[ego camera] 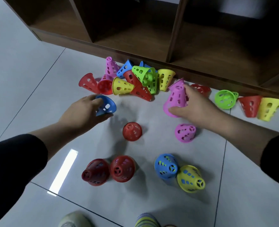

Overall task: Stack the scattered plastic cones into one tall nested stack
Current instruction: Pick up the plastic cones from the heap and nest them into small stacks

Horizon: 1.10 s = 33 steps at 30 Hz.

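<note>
1. Striped socks at bottom edge of frame, on pale floor tiles.
2. Lower centre: two red stacks standing side by side; to their right a blue stack touching a yellow stack.
3. Mid-frame: single red cone and pink cone, well apart.
4. Left hand grips a blue cone; right hand grips a pink cone stack.
5. Upper centre: loose pile of cones against the wooden shelf; more cones at right.

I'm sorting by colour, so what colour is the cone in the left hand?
Blue: the left hand grips a blue cone, seen in the head view.
</note>
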Available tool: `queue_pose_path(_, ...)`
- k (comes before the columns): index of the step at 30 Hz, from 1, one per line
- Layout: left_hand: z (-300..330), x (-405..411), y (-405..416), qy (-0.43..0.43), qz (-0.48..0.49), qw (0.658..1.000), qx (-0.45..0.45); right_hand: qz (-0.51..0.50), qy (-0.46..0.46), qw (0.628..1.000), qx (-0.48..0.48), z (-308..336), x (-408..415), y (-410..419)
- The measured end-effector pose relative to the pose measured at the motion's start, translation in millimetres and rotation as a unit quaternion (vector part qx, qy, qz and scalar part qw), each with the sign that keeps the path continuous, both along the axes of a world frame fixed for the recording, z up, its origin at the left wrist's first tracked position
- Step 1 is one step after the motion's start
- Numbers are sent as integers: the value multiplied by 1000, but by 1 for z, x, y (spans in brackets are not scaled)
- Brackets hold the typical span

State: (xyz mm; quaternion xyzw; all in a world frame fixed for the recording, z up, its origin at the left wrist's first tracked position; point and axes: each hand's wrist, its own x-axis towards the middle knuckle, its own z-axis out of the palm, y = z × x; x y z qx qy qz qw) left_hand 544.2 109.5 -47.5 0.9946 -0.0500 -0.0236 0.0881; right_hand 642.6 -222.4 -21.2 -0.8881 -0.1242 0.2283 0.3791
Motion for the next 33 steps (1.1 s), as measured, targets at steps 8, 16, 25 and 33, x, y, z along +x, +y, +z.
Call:
queue_pose_path(8, 19, -16, -55, 144, -21, 987, -68, 84, -75, 991, -71, -33, -37, -58)
queue_pose_path(16, 34, 13, -72, 168, -32, 985, 39, 72, -61, 989, -112, -81, -44, -73)
queue_pose_path(25, 16, -5, -77, 251, -67, 963, 71, 75, -71, 987, -121, -83, -43, -55)
queue_pose_path(33, -30, -13, -107, 236, -3, 970, -59, -11, -210, 976, -50, -70, -3, -64)
